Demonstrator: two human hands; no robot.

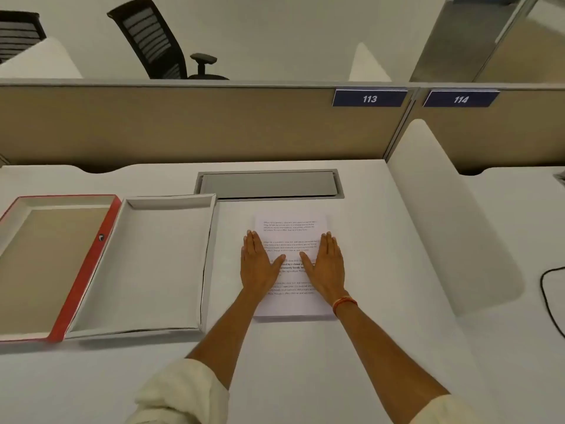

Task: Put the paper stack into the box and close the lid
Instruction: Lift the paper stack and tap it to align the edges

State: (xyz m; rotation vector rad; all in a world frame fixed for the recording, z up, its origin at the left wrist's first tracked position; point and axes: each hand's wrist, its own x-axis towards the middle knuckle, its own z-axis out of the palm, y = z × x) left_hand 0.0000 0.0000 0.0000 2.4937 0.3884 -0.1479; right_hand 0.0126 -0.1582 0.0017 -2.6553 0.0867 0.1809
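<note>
the paper stack [292, 228] lies flat on the white counter [382, 347], printed side up, just in front of a grey hatch [269, 184] set into the surface. both hands rest on top of it: the left hand [258, 264] covers the stack's left edge and the right hand [325, 267] its right edge, each spread flat with fingers straight and thumbs angled inward, palms down, gripping nothing. an orange thread band [345, 302] circles the right wrist.

just to the left of the stack, apart from it, sits the box [153, 264], a shallow white tray with low walls and nothing inside. touching its left side lies the lid [88, 270], red-edged and turned inner face up.

by my reading nothing of the task is done yet; the stack still has to be lifted and carried left.

the risks come from the paper itself. flat palms give no hold on the edges, so a lift from this pose could take only the top sheets or fan the pile. a loose stack may also catch the box's near wall, which looks slightly bowed, and buckle a corner. if sheets sit skewed or ride up a wall, the lid likely won't seat.
</note>
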